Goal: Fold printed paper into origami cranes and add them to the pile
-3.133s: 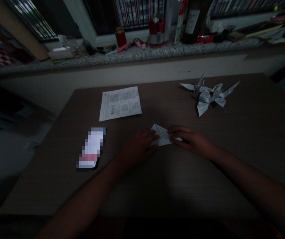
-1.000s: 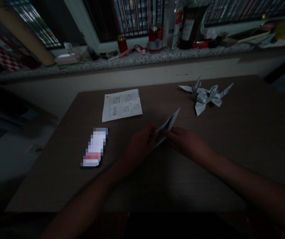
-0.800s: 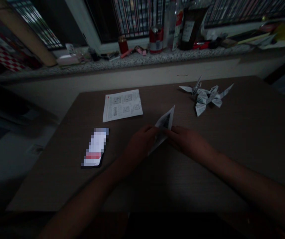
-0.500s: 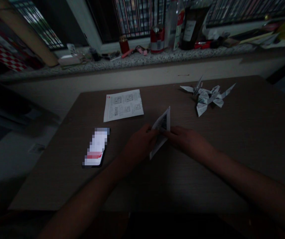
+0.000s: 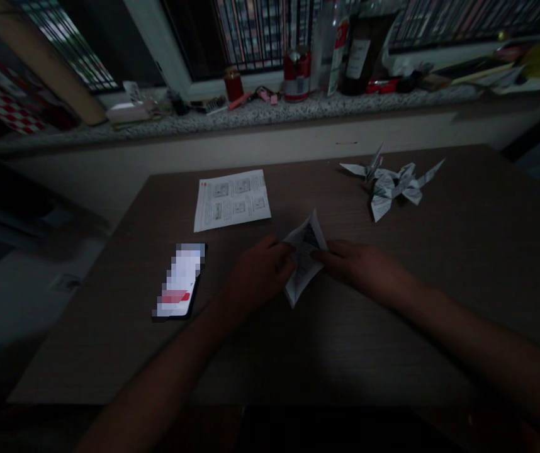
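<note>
A folded sheet of printed paper point(image 5: 306, 264) is held between my two hands above the table, its layers spread into a hollow diamond shape. My left hand point(image 5: 265, 267) grips its left side, with thumb and fingers closed on the edge. On the opposite side my right hand point(image 5: 352, 264) pinches the paper, the thumb reaching toward the inner face. Some of the fingertips are hidden behind the sheet. To the right and farther back stand folded paper cranes point(image 5: 393, 185) made of printed paper.
The brown table point(image 5: 416, 365) carries a flat printed sheet point(image 5: 233, 200) at back left and a lit phone point(image 5: 181, 280) at left. Behind it runs a granite windowsill point(image 5: 251, 113) with a red can point(image 5: 297, 75), a dark bottle point(image 5: 359, 56) and small clutter.
The paper between my hands has opened wider, from a narrow fold to a broader diamond. My hands have moved slightly apart. The view has shifted a little.
</note>
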Available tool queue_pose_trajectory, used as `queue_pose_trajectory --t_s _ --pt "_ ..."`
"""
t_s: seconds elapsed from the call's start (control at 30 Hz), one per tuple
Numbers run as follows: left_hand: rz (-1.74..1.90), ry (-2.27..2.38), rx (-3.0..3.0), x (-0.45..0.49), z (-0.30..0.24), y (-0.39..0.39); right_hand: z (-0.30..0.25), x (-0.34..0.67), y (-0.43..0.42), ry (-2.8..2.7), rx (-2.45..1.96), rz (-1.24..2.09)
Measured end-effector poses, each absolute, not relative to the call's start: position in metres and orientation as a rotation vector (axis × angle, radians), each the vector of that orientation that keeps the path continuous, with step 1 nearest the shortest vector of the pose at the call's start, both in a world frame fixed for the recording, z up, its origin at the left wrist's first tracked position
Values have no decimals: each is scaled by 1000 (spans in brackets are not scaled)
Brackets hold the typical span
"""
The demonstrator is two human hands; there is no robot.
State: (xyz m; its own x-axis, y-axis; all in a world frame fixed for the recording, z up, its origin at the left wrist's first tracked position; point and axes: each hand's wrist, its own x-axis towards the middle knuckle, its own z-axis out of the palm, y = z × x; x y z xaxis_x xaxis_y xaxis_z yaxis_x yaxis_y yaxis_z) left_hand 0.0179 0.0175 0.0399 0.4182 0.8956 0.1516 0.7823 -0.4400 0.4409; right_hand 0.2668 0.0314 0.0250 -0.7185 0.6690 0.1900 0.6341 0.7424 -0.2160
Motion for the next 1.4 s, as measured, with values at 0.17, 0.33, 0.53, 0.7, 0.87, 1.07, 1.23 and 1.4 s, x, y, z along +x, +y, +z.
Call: queue_pose_trajectory --t_s 0.17,0.33,0.53,0.7,0.87,1.07,1.23,1.4 --pt "519 1491 2343 17 44 19 29 268 32 -2763 -1031 109" --pt "538 1505 2321 15 44 21 30 270 35 -2774 -1004 59" --pt "528 1527 2285 11 41 23 26 274 37 -2727 -956 51" --pt "504 1514 2279 10 42 23 25 276 37 -2738 -957 23" --pt "497 1476 2269 13 39 22 27 276 37 -2734 -969 63" --pt "526 1396 2269 15 32 21 28 276 38 -2727 -984 118" --pt "483 1379 2285 13 27 21 25 278 37 -2688 -981 125" --pt "524 1395 2234 13 24 19 22 281 36 -2650 -998 117"
